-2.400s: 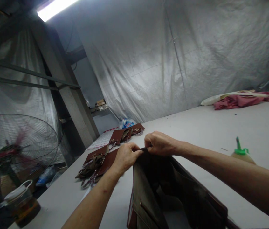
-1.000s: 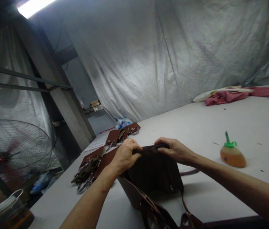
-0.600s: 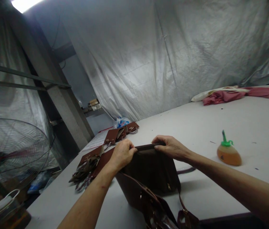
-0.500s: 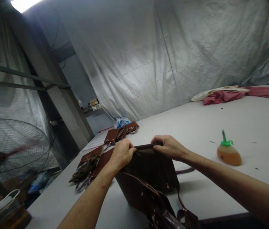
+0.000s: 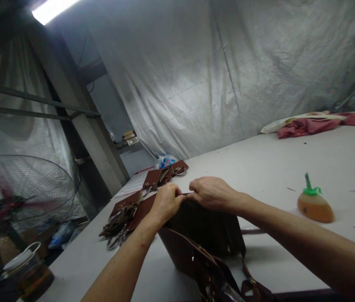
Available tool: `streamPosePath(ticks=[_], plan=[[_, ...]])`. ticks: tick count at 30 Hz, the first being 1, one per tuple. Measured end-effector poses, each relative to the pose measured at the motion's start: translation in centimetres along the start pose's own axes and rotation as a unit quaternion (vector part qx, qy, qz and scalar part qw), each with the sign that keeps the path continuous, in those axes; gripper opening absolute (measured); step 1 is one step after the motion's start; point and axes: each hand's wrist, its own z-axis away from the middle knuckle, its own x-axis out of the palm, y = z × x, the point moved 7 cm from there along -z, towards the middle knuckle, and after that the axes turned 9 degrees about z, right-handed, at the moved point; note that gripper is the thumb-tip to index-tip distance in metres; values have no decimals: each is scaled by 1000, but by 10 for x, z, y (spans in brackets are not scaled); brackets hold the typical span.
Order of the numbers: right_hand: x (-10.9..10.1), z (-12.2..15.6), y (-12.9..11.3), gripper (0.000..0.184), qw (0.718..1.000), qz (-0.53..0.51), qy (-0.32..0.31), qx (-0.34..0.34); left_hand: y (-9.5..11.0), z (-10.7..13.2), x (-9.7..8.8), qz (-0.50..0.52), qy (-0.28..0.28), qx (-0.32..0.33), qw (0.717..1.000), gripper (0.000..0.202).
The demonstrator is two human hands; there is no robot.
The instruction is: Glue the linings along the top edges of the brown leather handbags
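Note:
A dark brown handbag [image 5: 180, 253] stands before me on the white table, its mouth spread and its dark lining showing. My left hand [image 5: 167, 203] pinches the bag's far top edge. Close beside it, almost touching, my right hand [image 5: 212, 193] grips the same edge with bent fingers. The near side of the bag, with its straps and metal fittings, hangs toward me at the bottom of the view. My hands cover part of the far rim.
More brown bags [image 5: 157, 178] lie along the table's left side. A glue bottle with a green cap [image 5: 315, 205] stands at right. Pink cloth [image 5: 309, 126] lies at the back. A fan [image 5: 23, 197] and a lidded jar [image 5: 29, 274] are at left.
My right hand has slid left along the bag's rim, closer to my left hand. The whole view has shifted slightly, so things appear further right.

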Motion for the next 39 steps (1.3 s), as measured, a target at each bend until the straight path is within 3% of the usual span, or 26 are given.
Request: streamPosePath(ticks=[5, 10, 13, 17, 22, 28, 31, 34, 37, 39], plan=[[13, -11, -17, 24, 1000, -9, -17, -20, -11, 9, -26, 61, 93, 3, 994, 28], [18, -15, -8, 21, 999, -33, -17, -18, -19, 26, -33, 43, 54, -42, 997, 22], [17, -15, -2, 20, 999, -39, -11, -2, -16, 32, -30, 9, 36, -31, 999, 21], [18, -14, -1, 18, 999, -47, -3, 9, -15, 37, -28, -21, 43, 0, 999, 23], [16, -11, -3, 17, 998, -62, 7, -1, -18, 44, -31, -43, 32, -16, 998, 11], [15, -9, -4, 16, 996, -80, 29, -12, -15, 46, -35, -55, 25, -27, 998, 12], [12, -10, -12, 26, 993, -91, 66, -40, -16, 43, -34, -55, 22, -37, 998, 12], [9, -11, -29, 29, 984, -102, 102, -106, -23, 42, -32, -22, 24, -60, 998, 10], [10, -13, -41, 16, 975, -110, 124, -145, -33, 43, -27, 58, 11, -78, 995, 7], [11, -15, -44, 11, 971, -117, 137, -156, -41, 44, -24, 115, -1, -84, 990, 15]])
